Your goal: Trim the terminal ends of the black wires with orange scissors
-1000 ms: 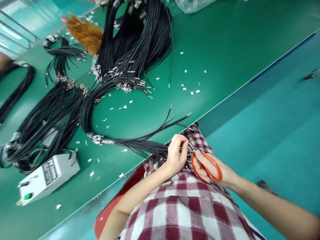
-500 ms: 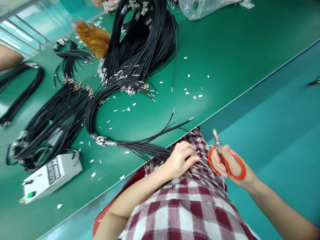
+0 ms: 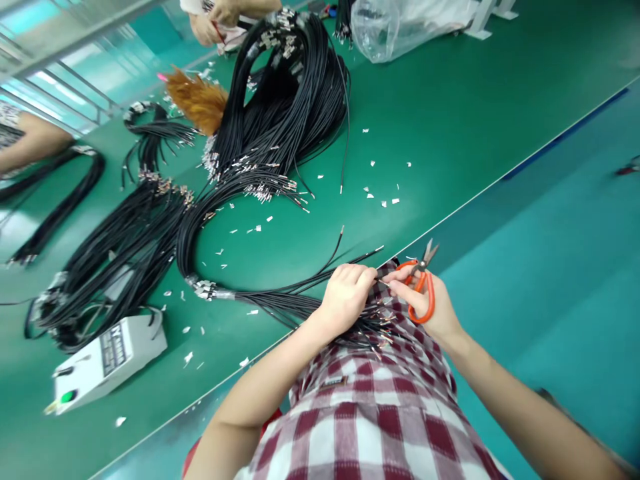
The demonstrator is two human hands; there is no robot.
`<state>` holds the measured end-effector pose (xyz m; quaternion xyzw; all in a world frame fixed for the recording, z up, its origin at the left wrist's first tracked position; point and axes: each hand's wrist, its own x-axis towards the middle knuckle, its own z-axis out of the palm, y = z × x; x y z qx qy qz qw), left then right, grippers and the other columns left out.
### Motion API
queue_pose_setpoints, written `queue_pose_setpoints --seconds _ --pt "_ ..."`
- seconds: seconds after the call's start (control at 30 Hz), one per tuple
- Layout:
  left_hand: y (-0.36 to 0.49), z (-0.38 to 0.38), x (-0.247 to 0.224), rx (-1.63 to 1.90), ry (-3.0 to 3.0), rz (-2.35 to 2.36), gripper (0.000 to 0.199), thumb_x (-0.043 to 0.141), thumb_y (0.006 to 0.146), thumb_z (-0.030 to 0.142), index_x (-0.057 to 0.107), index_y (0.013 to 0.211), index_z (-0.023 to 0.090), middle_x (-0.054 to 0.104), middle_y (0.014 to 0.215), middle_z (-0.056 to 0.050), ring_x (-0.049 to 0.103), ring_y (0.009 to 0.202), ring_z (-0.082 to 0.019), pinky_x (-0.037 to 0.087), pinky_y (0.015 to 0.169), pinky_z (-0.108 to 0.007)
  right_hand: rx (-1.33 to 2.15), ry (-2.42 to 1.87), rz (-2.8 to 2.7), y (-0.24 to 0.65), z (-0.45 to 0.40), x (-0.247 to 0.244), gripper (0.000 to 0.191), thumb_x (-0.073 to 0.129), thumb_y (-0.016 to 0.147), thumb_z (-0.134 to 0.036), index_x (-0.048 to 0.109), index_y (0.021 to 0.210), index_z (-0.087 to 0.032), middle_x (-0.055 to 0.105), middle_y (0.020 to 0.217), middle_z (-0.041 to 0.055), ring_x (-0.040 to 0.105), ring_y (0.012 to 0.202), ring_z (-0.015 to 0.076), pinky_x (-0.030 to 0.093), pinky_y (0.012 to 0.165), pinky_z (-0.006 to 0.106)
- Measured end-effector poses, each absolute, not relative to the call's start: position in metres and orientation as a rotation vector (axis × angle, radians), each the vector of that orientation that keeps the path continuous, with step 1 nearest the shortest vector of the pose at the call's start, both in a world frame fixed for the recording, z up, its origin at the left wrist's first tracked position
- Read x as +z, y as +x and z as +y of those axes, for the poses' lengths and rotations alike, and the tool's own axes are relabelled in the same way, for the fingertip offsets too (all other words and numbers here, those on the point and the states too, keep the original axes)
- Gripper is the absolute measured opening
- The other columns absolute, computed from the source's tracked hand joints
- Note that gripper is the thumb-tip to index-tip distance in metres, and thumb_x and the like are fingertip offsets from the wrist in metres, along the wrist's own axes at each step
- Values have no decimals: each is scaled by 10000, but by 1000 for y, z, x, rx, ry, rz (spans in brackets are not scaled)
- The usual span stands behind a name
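Note:
My left hand is closed on a black cable at the table's front edge. The orange-handled scissors hang on the fingers of my right hand, blades apart and pointing up and away from the cable. My right thumb and fingertips meet the cable end close to my left fingers. A bundle of black cables, bound with clear wrap, runs from the table to my lap. Its loose ends with bared tips lie over my checked apron.
More black cable bundles are heaped at the back and left of the green table. A white box with a green button stands front left. White scraps lie scattered. Other people's hands and an arm show behind.
My right hand has moved left to my left hand, bringing the scissors along, and its fingertips now touch the cable end. My left hand has lifted slightly; the scissor blades have spread apart.

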<state>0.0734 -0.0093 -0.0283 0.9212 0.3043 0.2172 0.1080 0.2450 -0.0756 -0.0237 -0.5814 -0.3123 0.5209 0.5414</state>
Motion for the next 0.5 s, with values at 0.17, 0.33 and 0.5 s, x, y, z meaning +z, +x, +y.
queue_pose_setpoints --seconds 0.17,0.33,0.5 --pt "68 -16 -17 700 2641 915 218 434 1007 227 640 977 164 699 790 -58 648 738 -181 483 721 -315 1224 -1323 -778 237 -69 -18 214 779 774 -362 643 766 -198 676 771 8 613 702 151 499 716 302" --pt "71 -33 -9 834 2157 845 174 471 996 231 632 967 173 723 837 -49 650 707 -134 487 666 -251 1251 -1187 -748 231 -73 -20 186 745 826 -331 629 760 -203 631 760 -7 590 701 134 484 716 276" --pt "72 -44 -8 857 1621 1027 188 537 965 295 613 848 169 600 640 18 526 544 -91 410 530 -204 1371 -1158 -605 214 -82 -30 223 767 794 -306 571 740 -212 579 729 -25 549 682 130 466 690 268"
